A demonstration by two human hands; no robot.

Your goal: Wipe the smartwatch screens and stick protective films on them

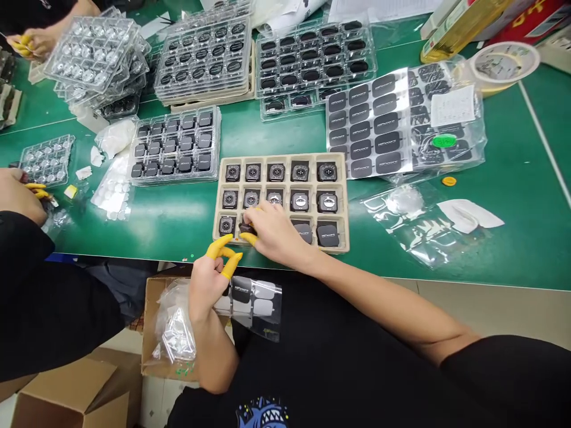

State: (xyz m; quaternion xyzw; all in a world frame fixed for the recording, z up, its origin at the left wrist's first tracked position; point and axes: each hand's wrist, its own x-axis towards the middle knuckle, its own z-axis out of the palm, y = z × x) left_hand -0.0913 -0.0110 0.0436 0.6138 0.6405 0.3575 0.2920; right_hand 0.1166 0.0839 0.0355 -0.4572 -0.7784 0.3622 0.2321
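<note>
A beige tray (282, 157) of square black watch-like pieces lies at the table's front edge. Most pieces show round sensor backs; two at the front right carry dark printed labels (329, 234). My right hand (272, 229), with yellow finger covers, reaches over the front row and pinches a dark piece (246, 228) at the second compartment. Left of it and lower, my left hand (212, 276) also wears yellow covers, its thumb and index finger curved with a gap between the tips. A clear sheet with dark and pale labels (256, 303) hangs by this hand, its held edge hidden behind the fingers.
Clear trays of dark pieces (175, 144) and label sheets (368, 128) lie behind the beige tray. Clear bags (414, 220) and a tape roll (504, 62) are at right. Other people's hands (20, 196) work at left. Cardboard boxes (66, 386) stand below the table.
</note>
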